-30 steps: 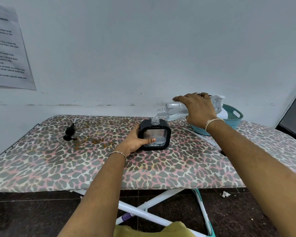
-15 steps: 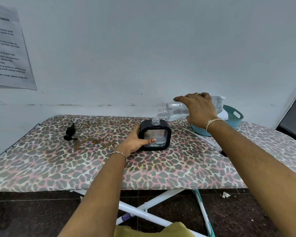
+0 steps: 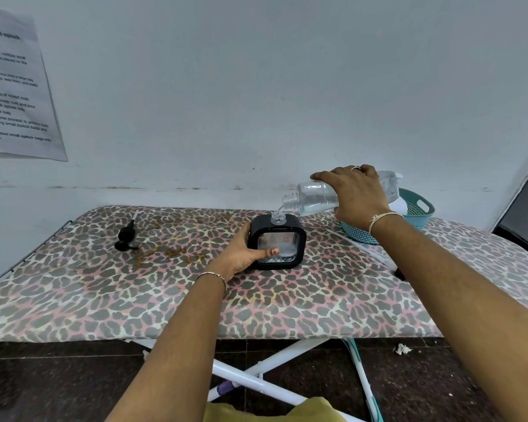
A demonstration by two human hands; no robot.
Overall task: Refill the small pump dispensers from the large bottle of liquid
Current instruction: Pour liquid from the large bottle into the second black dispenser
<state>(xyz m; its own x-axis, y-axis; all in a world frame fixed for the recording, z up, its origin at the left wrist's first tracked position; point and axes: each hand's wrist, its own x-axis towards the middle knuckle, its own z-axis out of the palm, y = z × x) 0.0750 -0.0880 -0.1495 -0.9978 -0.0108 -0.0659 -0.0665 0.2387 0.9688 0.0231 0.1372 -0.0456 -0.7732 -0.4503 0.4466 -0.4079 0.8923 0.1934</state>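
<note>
The right hand (image 3: pixel 358 193) grips the large clear bottle (image 3: pixel 317 194) tipped almost level, its open mouth just above the neck of the black square dispenser (image 3: pixel 277 242), so the liquid falls straight in. The left hand (image 3: pixel 244 254) clasps the dispenser's left side, thumb across its window, holding it upright mid-board on the leopard-print ironing board (image 3: pixel 195 300). The removed pump head (image 3: pixel 125 237) lies well apart to the left, leaving the neck open.

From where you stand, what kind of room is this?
Probably a plain room at home, set up as a makeshift work spot. The surface is a leopard-print ironing board on folding legs, a printed instruction sheet is stuck to the bare wall, and a teal basket sits on the board.
</note>
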